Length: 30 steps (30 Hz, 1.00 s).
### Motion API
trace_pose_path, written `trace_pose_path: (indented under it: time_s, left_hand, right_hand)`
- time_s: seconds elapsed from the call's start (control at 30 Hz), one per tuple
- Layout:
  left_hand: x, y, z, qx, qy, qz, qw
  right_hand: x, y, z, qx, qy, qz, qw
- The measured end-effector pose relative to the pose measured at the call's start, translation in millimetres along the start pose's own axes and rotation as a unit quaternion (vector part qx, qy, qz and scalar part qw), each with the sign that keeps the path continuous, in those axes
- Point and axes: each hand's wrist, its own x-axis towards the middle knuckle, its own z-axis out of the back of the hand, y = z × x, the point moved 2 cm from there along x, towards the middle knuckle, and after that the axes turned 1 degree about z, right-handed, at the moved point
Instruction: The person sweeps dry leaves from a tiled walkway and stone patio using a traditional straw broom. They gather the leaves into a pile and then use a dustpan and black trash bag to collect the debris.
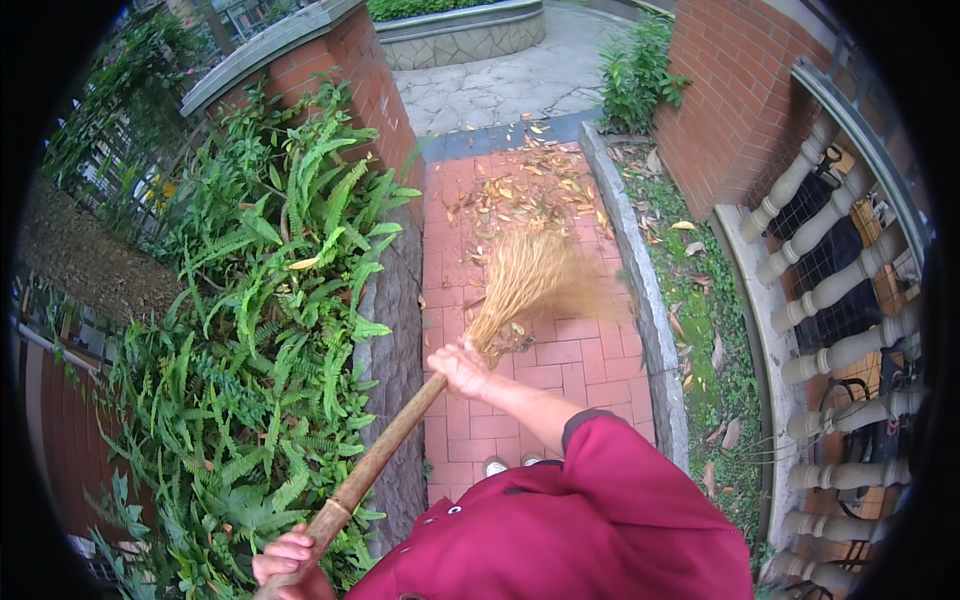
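Note:
A straw broom (529, 281) with a long bamboo handle (390, 442) slants across the red brick path (570, 375). My right hand (459, 369) grips the handle just below the bristles. Lower on the pole, near the bottom edge of the view, my left hand (289, 559) is closed around it. The bristles fan out over the bricks, their right side blurred. Dry yellow and brown leaves (536, 187) lie scattered beyond the broom head, and a small clump of leaves (512, 339) lies close beside its base.
Stone curbs (637, 262) edge the path. Dense ferns (277, 300) grow on the left, with brick pillars (375, 97) on either side of the far end. A balustrade (832, 360) stands at the right beyond a mossy strip (709, 337). Stone paving (495, 90) lies farther ahead.

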Motion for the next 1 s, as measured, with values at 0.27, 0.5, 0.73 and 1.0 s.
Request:
trace_pose_path:
  time_s: [0.27, 0.5, 0.73, 1.0]
  left_hand:
    - [60.4, -33.6, 99.6, -0.158, 0.016, -0.055, 0.986]
    - [109.3, 13.4, 6.4, -0.146, -0.046, 0.003, 0.988]
    - [87.5, 91.5, -157.3, -0.034, -0.110, 0.055, 0.992]
    - [62.8, 87.2, -189.6, -0.064, -0.186, 0.094, 0.976]
  right_hand:
    - [25.6, 81.2, 93.7, -0.036, -0.013, 0.027, 0.999]
    - [27.1, -6.7, 43.5, 0.067, 0.102, 0.025, 0.992]
    - [90.2, -184.1, 61.5, 0.043, 0.076, 0.001, 0.996]
    - [90.7, -203.7, 130.8, 0.075, 0.030, 0.069, 0.994]
